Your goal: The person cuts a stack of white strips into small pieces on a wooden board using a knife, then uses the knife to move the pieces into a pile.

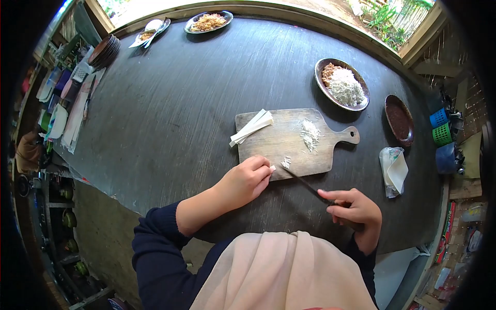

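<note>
My left hand is closed on a white strip, whose short end pokes out past my fingers at the front edge of the wooden cutting board. In my right hand is a knife, its tip at the board's front edge near a few fresh white slivers. Several longer white strips lie stacked at the board's left. A pile of fine white shreds sits to the right, near the handle. The rest of the held strip is hidden by my fingers.
Beyond the board stands a bowl of brown bits and white shreds. An oval dark dish and a plastic-wrapped white packet lie to the right. Farther back are a plate of food and stacked brown plates.
</note>
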A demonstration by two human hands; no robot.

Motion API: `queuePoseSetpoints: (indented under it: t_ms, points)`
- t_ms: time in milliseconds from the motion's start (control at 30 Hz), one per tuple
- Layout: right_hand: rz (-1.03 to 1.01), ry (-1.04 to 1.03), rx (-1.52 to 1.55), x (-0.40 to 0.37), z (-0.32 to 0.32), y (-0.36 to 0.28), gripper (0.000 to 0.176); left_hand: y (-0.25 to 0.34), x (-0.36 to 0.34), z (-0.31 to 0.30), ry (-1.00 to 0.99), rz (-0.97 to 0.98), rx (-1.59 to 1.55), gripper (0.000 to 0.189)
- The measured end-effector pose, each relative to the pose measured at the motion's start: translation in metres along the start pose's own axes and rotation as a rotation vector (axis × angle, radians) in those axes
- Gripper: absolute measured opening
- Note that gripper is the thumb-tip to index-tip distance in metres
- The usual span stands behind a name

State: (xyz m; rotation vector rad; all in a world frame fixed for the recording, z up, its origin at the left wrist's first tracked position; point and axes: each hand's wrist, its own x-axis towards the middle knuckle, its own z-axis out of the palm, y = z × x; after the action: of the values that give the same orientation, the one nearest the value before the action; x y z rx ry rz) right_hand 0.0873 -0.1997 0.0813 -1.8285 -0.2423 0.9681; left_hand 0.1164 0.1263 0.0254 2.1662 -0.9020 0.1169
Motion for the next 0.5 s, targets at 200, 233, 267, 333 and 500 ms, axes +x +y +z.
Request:
queuePoseSetpoints:
  t_ms: [200,233,267,333,500]
  points:
    - [-0.004,0.043,0.041,-0.002,-0.007,0.005,0.049,0.0,-0.001,-0.001,-0.002,-0.009,-0.021,0.016]
    - [0.002,-0.01,0.051,-0.001,-0.007,0.006,0.049,0.0,-0.001,0.0,0.0,-0.011,-0.026,0.017]
    - [0.008,-0.062,0.062,-0.001,-0.007,0.007,0.049,0.0,-0.001,0.001,-0.003,-0.013,-0.027,0.017]
    - [0.036,0.005,0.079,-0.002,-0.009,0.006,0.048,0.0,-0.002,0.002,0.006,0.004,-0.019,0.019]
    - [0.05,0.066,0.075,-0.005,-0.011,0.008,0.048,0.001,-0.001,0.002,0.007,0.012,-0.017,0.019]
